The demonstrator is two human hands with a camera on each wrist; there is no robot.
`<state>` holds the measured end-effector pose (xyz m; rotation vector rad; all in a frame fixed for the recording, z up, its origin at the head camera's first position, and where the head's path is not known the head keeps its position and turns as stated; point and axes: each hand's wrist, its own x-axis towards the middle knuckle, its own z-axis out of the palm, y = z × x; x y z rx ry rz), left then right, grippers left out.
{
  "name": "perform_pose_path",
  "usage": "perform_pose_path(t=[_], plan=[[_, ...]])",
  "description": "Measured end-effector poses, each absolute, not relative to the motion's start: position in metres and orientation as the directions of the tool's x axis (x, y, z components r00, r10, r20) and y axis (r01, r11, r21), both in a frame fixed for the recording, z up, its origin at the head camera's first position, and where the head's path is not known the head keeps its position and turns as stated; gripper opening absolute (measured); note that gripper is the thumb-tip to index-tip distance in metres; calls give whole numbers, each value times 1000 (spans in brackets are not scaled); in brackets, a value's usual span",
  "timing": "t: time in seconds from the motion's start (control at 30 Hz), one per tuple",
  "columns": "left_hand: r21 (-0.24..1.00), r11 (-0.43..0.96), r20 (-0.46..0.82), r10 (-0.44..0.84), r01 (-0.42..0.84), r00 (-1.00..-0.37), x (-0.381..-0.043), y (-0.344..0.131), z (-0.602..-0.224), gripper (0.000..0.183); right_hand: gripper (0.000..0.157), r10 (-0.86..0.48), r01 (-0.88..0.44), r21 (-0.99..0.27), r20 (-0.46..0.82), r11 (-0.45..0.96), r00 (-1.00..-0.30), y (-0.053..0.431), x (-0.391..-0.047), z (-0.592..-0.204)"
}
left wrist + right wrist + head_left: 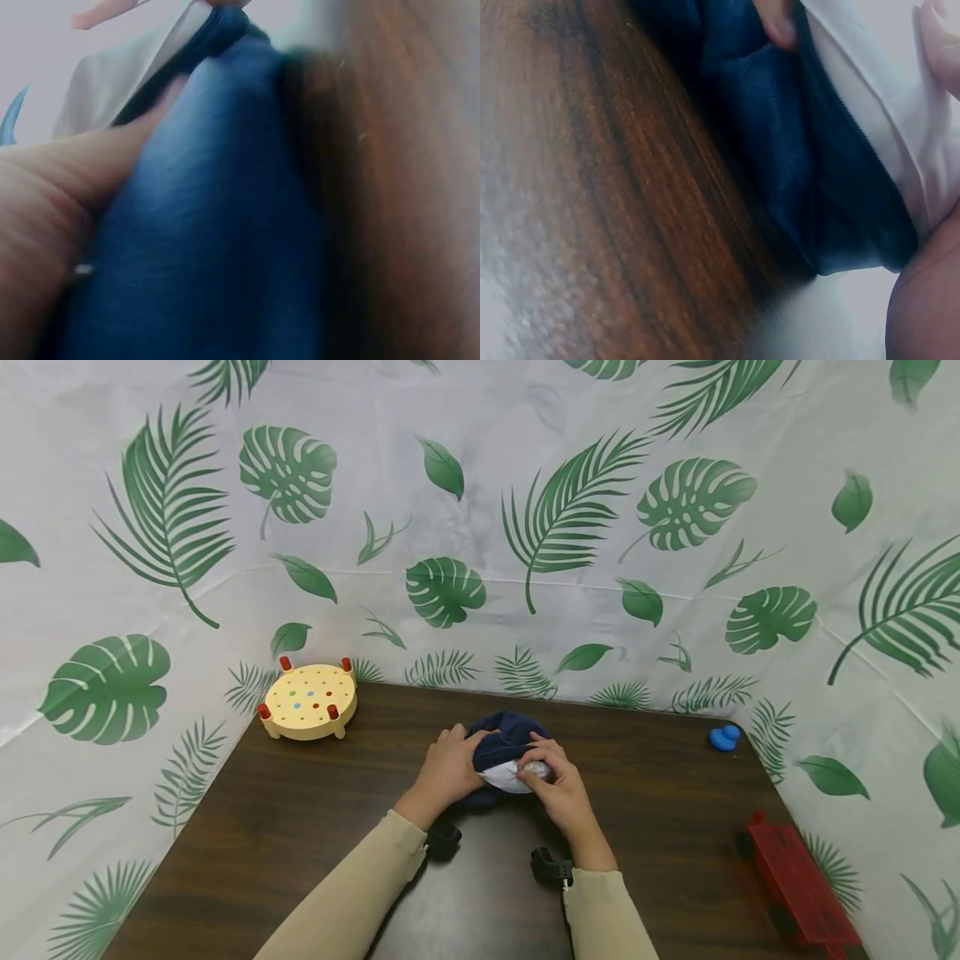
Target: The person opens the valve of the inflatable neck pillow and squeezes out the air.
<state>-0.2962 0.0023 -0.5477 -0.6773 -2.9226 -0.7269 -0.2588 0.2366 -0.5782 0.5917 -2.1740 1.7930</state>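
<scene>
A navy blue cloth item (512, 727) with a white inner part (498, 777) is held at the middle of the table; its exact kind is unclear. My left hand (448, 768) grips its left side, the thumb along the opening's edge. On the right, my right hand (561, 789) pinches the white part, where something pale and shiny shows between thumb and fingers. The left wrist view is blurred and mostly filled by the navy cloth (217, 195). In the right wrist view, the white cloth (877, 90) lies inside the navy edge.
A dark wooden table (315, 827) lies under the hands. At the back left stands a round yellow pegboard (311, 697) with red pegs. A small blue object (724, 737) sits at the back right, and a red wagon-like toy (802, 881) near the right edge.
</scene>
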Motion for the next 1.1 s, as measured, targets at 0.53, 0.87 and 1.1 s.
perform_pose_path(t=[0.53,0.87,1.1], plan=[[467,735,111,503,491,-857,-288,7,-546,105,18,-174,-398,-910,376,116,-910,240,-255,-574],[439,754,185,457,489,-870,-291,10,-555,87,13,-151,-428,-889,406,165,-901,239,-258,-577],[428,755,225,443,497,-868,-289,10,-556,81,11,-154,-450,-878,428,161,-890,238,-260,-581]])
